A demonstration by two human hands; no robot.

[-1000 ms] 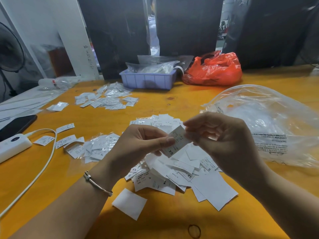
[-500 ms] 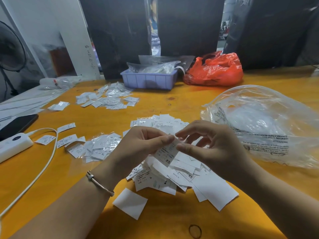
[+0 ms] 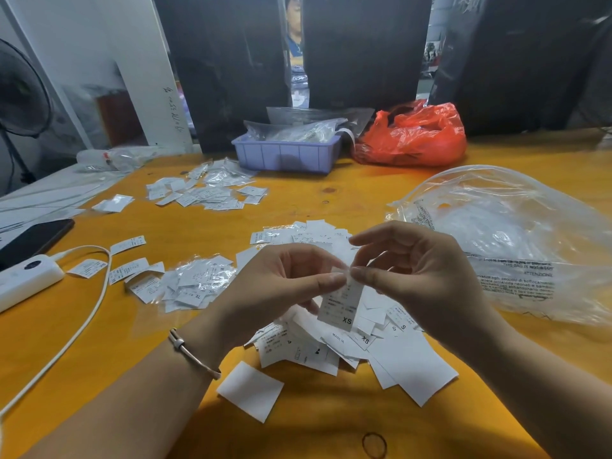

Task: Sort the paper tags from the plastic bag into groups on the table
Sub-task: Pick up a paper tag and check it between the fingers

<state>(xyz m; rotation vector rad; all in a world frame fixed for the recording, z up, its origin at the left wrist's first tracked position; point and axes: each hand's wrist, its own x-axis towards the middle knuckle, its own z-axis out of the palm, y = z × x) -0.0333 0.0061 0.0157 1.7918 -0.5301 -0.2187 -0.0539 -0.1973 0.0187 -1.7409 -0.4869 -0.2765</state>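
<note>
A white paper tag marked XS (image 3: 341, 306) hangs upright over the centre of the table, pinched at its top edge by both hands. My left hand (image 3: 281, 286) holds it between thumb and forefinger, and my right hand (image 3: 420, 276) pinches the same edge from the right. Under my hands lies a loose heap of white tags (image 3: 331, 346), some marked XS and S. A group with XL tags (image 3: 195, 286) lies to the left, and another tag group (image 3: 205, 190) farther back. The large clear plastic bag (image 3: 516, 240) lies at the right.
A lilac tray (image 3: 284, 154) with clear packets and a red plastic bag (image 3: 414, 134) sit at the back. A white power bank (image 3: 23, 279) with a cable (image 3: 76, 332) and a dark phone (image 3: 33, 236) lie at the left. A rubber band (image 3: 374, 445) lies near the front edge.
The XS tag has swung from tilted to hanging upright and sits lower. My right hand shifted its grip to the tag's top edge beside my left fingertips.
</note>
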